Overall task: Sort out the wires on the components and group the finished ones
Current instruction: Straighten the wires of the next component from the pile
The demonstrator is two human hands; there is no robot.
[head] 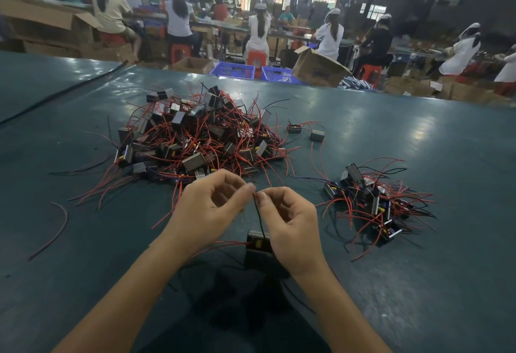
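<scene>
- We are pinching the top end of a black wire (258, 213) with our right hand (290, 227), thumb and forefinger closed on it and the other fingers curled.
- Our left hand (212, 207) is meeting it at the same spot, its curled fingertips gripping the wire's tip.
- The wire is running straight down to a small dark component (258, 243) just below our hands, partly hidden by the right palm; we cannot tell whether it is hanging or touching the surface.
- A red lead is trailing left from it, under the left wrist.
- The dark green table (405, 135) is shining with lamp glare.
- A small pile (371, 202) of components is lying to our right.
- A big tangled heap (195, 135) of them, with red wires, is sitting ahead of our hands.
- Two stray components (317, 135) are lying beside the heap, and a loose red wire (60, 224) is lying far left.
- Beyond the table's edge, blue crates (233, 70) and a cardboard box (318, 69) are standing on the floor.
- Capped workers (259, 31) are sitting at benches in a dim workshop.
</scene>
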